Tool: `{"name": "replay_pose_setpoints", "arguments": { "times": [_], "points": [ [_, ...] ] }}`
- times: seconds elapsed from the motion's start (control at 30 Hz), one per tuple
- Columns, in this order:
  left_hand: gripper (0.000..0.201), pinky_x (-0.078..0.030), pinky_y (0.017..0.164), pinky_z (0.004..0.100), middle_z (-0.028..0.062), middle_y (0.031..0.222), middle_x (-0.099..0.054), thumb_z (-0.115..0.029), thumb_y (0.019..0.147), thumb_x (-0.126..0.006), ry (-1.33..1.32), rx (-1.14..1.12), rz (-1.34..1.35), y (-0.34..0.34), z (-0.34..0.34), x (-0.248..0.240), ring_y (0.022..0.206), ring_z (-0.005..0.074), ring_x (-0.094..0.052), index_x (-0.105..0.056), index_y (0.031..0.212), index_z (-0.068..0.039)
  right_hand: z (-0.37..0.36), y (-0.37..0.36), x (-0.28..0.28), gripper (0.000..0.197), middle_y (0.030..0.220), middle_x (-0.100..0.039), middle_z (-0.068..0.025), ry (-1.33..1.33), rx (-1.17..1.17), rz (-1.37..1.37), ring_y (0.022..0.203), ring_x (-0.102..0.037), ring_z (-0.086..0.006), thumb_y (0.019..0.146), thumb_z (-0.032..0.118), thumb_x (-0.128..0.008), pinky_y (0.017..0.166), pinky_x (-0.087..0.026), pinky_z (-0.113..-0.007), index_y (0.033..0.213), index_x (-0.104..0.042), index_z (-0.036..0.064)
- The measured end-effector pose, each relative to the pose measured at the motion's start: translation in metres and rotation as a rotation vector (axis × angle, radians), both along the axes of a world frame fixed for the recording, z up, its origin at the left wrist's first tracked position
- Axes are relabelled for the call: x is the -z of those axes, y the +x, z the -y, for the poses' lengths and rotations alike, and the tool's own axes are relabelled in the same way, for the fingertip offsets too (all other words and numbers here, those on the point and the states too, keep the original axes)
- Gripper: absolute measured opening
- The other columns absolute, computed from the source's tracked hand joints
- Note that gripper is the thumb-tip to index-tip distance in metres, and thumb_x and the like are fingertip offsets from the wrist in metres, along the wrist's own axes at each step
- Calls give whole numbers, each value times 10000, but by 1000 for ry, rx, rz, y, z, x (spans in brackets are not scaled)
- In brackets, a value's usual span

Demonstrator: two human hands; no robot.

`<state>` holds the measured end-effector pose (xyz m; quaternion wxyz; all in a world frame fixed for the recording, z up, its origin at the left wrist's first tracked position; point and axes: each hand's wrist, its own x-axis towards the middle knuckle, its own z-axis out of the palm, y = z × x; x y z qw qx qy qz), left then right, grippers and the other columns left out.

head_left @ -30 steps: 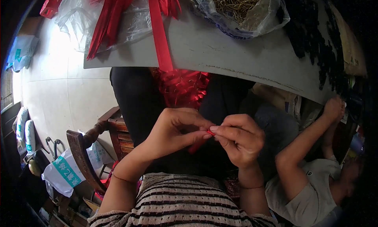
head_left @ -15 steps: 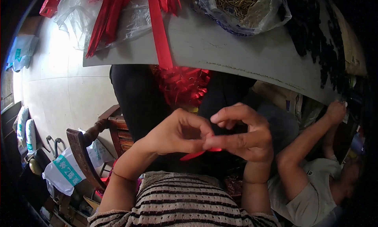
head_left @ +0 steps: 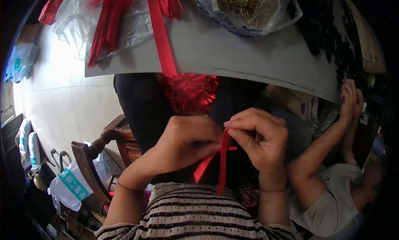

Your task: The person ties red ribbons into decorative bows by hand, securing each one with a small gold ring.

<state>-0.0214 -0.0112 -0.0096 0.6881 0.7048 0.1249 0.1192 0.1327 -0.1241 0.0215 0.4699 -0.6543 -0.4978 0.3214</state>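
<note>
Above my lap, both hands work on a red ribbon. My left hand is closed, pinching the ribbon near its crossing, with one tail slanting down to the left. Thumb and forefinger of my right hand grip the top of another stretch, which hangs straight down. A short red end sticks out sideways between the hands. Farther off, between my knees, lies a heap of shiny red ribbon pieces with thin gold strands. What my left fingertips hold underneath is hidden.
On the grey table lie long red ribbons, a clear plastic bag and a bag of gold wire ties. Black strips cover its right part. A co-worker's arm is at right; a wooden chair stands left.
My right hand has pinched a ribbon end and lifted it, so a tail now hangs down. My left hand has turned over more. The co-worker's hands have moved up at the table edge.
</note>
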Motion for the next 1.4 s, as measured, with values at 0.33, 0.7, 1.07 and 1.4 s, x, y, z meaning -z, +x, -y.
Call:
{"name": "replay_pose_setpoints", "arguments": {
  "times": [0.33,0.7,1.07,1.4],
  "points": [
    [176,-501,663,259,106,869,-636,44,747,-678,-756,-204,115,-3,12,5,751,149,-624,-629,916,39,3,-9,16,70,767,-633,-110,155,72,-16,677,-602,-153,743,-3,-661,602,-469,-246,805,-632,-18],
    [143,-490,642,247,101,803,-602,74,739,-624,124,-214,45,-4,1,-3,733,181,-609,-607,865,9,-85,62,15,73,768,-617,-107,90,309,629,677,-608,-250,764,13,-621,615,-473,-305,833,-646,9],
    [93,-476,668,266,90,775,-610,-45,758,-668,-104,-267,9,-3,1,-5,714,195,-603,-614,819,1,-97,103,8,141,682,-581,-14,15,291,-83,586,-520,-77,792,99,-626,511,-397,-228,909,-611,22],
    [146,-395,896,364,73,1000,-564,-56,703,-712,103,-236,170,12,-12,-5,1010,254,-509,-638,828,-46,-42,31,-27,44,686,-577,-10,-308,-279,-315,562,-517,-17,810,-8,-582,466,-378,-156,840,-561,15]
  ]
}}
